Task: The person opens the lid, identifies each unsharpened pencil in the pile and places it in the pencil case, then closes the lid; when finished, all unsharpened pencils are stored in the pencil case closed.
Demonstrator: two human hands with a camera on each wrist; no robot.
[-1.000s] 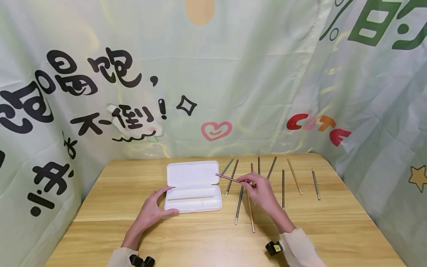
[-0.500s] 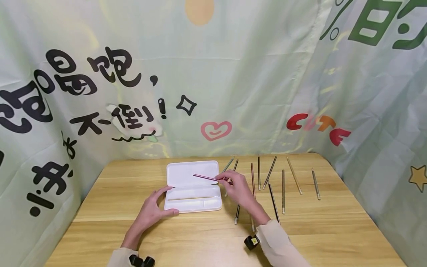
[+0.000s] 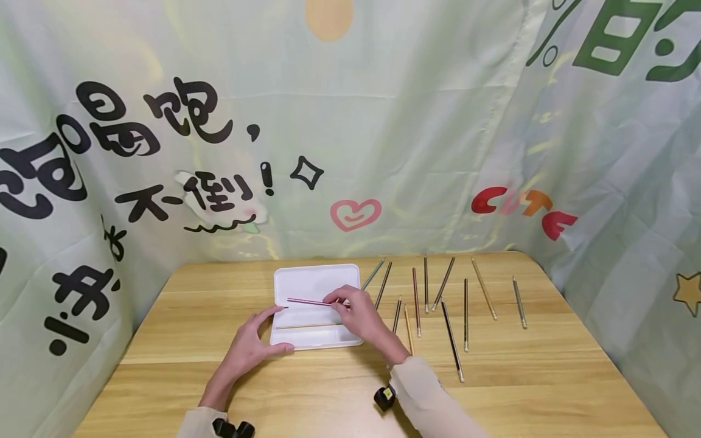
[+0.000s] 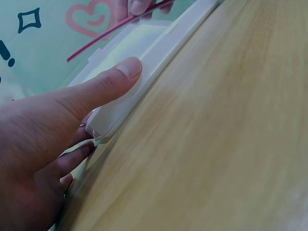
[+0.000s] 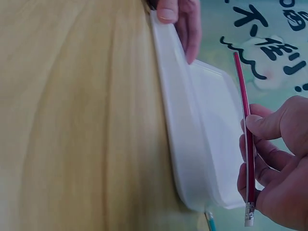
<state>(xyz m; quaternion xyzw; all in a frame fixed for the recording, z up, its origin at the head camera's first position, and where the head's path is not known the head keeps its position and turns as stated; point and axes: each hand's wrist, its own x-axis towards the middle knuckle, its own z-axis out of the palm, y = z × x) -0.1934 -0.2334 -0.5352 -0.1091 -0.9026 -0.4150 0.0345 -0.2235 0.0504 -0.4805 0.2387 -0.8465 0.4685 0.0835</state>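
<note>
A white pencil case [image 3: 312, 283] lies with its lid back on the table, and one light wooden pencil [image 3: 303, 326] rests lengthwise in its tray. My left hand [image 3: 246, 348] holds the case's left end, the thumb along the front wall and fingers round the corner. Over the case, my right hand [image 3: 358, 315] pinches a red pencil [image 3: 308, 301] between thumb and fingers. In the right wrist view, the white eraser end of this red pencil [image 5: 250, 159] is nearest the palm. The pencil points left, above the tray's back edge; part of the tray is hidden by the right hand.
Several pencils lie scattered right of the case, among them a black pencil [image 3: 453, 342], another red pencil [image 3: 417, 302], a wooden pencil [image 3: 484, 288] and a grey pencil [image 3: 519, 303]. A printed fabric curtain [image 3: 427, 152] stands behind the wooden table [image 3: 547, 377].
My right hand has carried the red pencil left from among the scattered pencils to over the case, and lower. The left hand has stayed on the case.
</note>
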